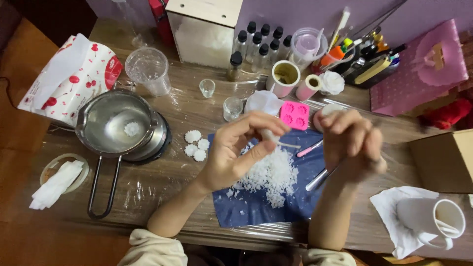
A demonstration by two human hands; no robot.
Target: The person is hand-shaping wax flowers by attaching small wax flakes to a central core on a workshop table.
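Head view of a wooden worktable covered in clear film (162, 184). The left hand (236, 152) is raised over a dark blue square mat (256, 207), thumb and forefinger pinching a small white waxy lump (270, 135) from which a thin pale wick-like strand (289, 145) juts toward the right. The right hand (352, 140) is curled into a loose fist just beside it, fingers pressed together; motion blur hides whether it grips anything. Directly beneath both hands lies a heap of white wax flakes (270, 175) on the mat. To the left, four small white flower-shaped wax pieces (196, 146) rest near a steel pot with a long wire handle (116, 125), which holds one more white piece. A pink silicone mould with flower cavities (294, 115) sits behind the hands. Risk, as a judgement: the lump is held only at the fingertips, so a slip could drop it into the flakes, and the strand could bend or pull free if squeezed off-axis; a forearm sweeping low could scatter flakes off the mat. A white mug on its side on a white tissue (433, 221) lies near the right elbow and could be knocked. A metal tool (318, 180) is partly hidden under the right wrist.
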